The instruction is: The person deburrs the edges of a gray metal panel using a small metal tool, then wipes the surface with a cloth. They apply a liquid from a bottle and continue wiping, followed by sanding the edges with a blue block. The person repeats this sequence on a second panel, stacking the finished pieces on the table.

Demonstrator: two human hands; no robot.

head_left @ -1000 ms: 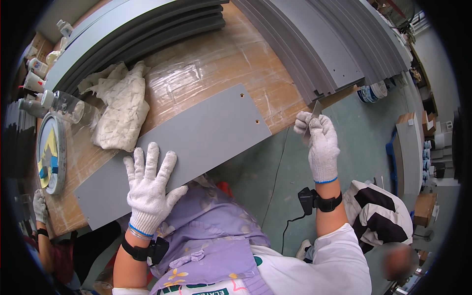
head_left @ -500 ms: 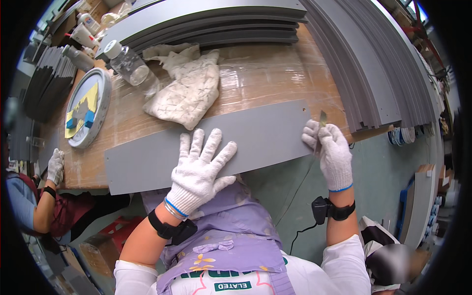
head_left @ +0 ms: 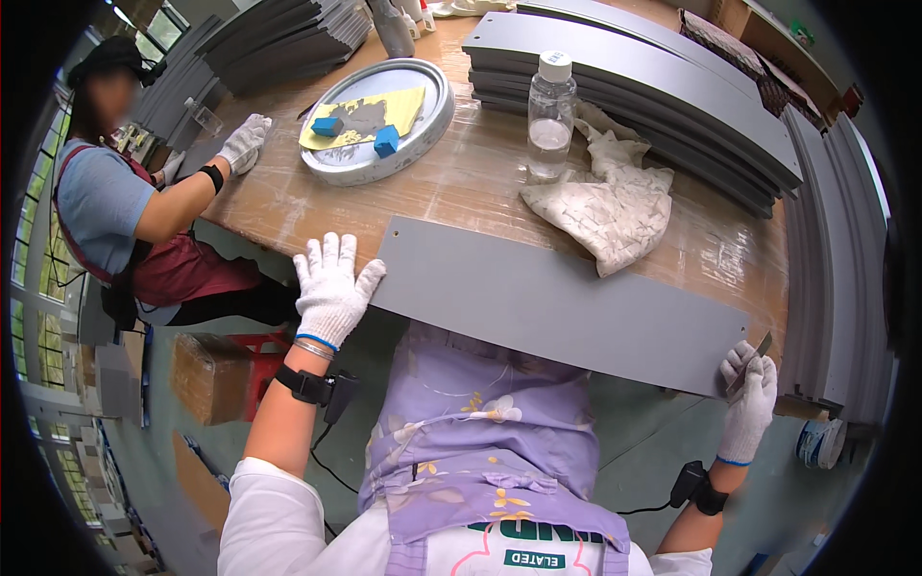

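Head view: a long flat grey rectangular panel [head_left: 562,302] lies across the near edge of the glossy wooden worktop [head_left: 461,187], its near side overhanging toward the person's lilac apron. The left hand [head_left: 329,288], in a white knit glove, lies spread and flat at the panel's left end, fingers released, gripping nothing. The right hand [head_left: 749,392], gloved likewise, is clenched around a small thin metal blade [head_left: 749,363] held against the panel's right near corner. Farther off stand a clear plastic bottle [head_left: 551,115], a crumpled pale cloth [head_left: 607,206], a round metal tray [head_left: 376,120] and stacked grey panels [head_left: 653,82]. At far left a co-worker's gloved hand [head_left: 244,142] rests on the worktop.
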